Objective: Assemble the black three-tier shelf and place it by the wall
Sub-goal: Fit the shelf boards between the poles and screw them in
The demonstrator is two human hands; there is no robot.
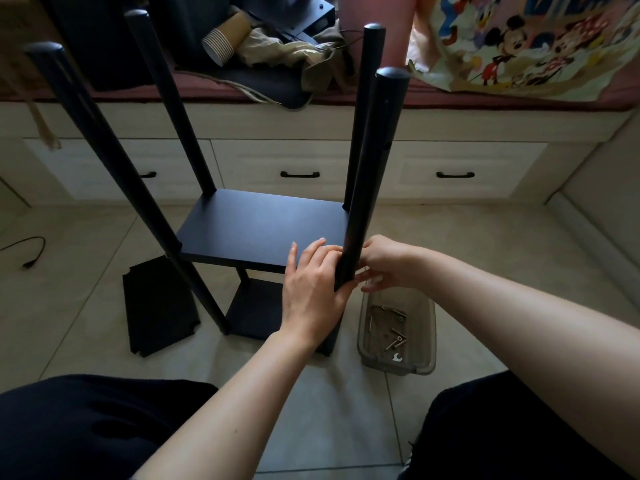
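Your left hand (313, 289) lies against the near right post (372, 174) with its fingers mostly straight, pressing on the corner of the middle shelf board (263, 230). Your right hand (382, 263) sits behind the same post with curled fingers. It probably pinches a screw or the post itself, but the post hides the fingertips, so I cannot tell. The shelf (242, 237) stands on the floor in front of you, with two boards mounted and four posts up.

The risk is at this corner. If the board notch is not level with the hole in the post, the screw can go in crooked and damage the thread. The post also leans a little, so pushing too hard can tip the whole frame. The loose third board (159, 306) lies on the floor at the left, and the clear box of screws (398, 330) is just beside your right hand; a careless elbow can knock it over.
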